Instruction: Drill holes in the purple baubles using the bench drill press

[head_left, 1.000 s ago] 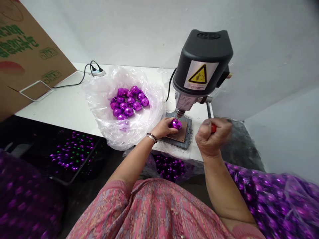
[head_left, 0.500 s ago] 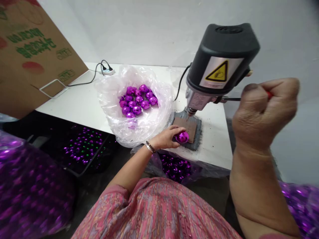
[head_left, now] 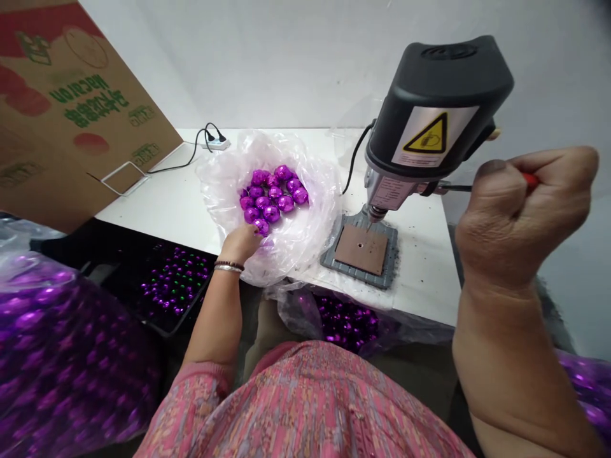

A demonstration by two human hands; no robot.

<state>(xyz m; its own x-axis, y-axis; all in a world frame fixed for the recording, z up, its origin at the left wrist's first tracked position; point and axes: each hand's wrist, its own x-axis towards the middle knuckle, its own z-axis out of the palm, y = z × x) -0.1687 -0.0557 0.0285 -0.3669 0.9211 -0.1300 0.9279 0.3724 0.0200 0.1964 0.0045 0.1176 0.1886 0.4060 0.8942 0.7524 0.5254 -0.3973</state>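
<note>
My left hand [head_left: 242, 244] reaches into the near-left side of a clear plastic bag [head_left: 305, 245] on the table. Its fingers close on a shiny purple faceted ball [head_left: 261, 226] at the front of a cluster of similar balls [head_left: 285, 203]. My right hand [head_left: 518, 219], raised on the right, is wrapped round the red-ended lever of a bench drill press [head_left: 436, 102]. Under the drill bit, a brown board [head_left: 361, 249] with a small hole lies on the grey base [head_left: 331, 257]; no ball is on it.
An open cardboard box [head_left: 95, 121] stands at the left, with a power strip [head_left: 217, 143] behind. Below the table edge hangs a bag of purple balls [head_left: 346, 318]. A big bag of purple balls [head_left: 62, 362] fills the lower left. Dark crumbs lie around the drill base.
My left hand has left the board and moved left to the balls in the plastic bag. The ball it held at the board is gone from there. My right hand keeps its grip.
</note>
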